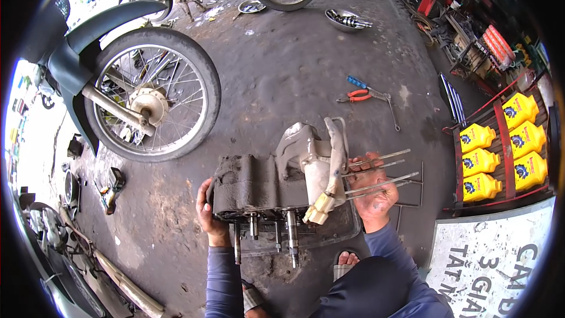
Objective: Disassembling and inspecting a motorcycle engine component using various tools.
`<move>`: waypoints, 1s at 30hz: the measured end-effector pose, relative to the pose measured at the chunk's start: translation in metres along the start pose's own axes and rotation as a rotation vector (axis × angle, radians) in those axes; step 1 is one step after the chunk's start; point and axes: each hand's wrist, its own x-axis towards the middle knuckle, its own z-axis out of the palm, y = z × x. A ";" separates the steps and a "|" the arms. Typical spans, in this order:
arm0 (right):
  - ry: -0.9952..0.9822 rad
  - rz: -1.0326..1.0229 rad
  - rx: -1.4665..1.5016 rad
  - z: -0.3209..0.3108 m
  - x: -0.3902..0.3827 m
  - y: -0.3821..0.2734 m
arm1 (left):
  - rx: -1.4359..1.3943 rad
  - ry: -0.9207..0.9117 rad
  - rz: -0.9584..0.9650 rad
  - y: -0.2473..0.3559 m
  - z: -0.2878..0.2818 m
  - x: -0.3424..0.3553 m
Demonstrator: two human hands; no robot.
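Note:
A dirty motorcycle engine crankcase point(250, 185) is held in front of me, tilted so that several metal shafts point(292, 235) point down from its underside. My left hand point(209, 212) grips its left end, fingers partly hidden behind the casing. At the other end my right hand point(376, 194) bears against the casing beside the long thin studs point(382, 165), palm turned up and fingers curled behind them. A pale starter motor point(318, 174) sits on the crankcase, with a cream wire connector point(321, 209) hanging next to it. Below lies a dark rectangular tray point(350, 232).
Pliers with red handles point(356, 95), a blue-handled tool point(357, 82) and a spanner point(392, 112) lie on the floor ahead. A motorcycle wheel point(206, 76) stands at left. Yellow bottles point(479, 162) fill a rack at right. A metal bowl point(341, 23) of parts is farther off.

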 end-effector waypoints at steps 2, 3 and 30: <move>-0.031 0.030 -0.092 -0.002 -0.002 -0.004 | -0.008 -0.033 -0.022 0.000 -0.001 0.001; -0.005 0.024 -0.078 -0.002 -0.003 -0.007 | -0.029 -0.023 -0.024 0.001 -0.003 0.000; -0.224 1.474 -1.101 -0.161 -0.120 -0.098 | 1.657 0.168 -1.382 0.153 -0.302 -0.367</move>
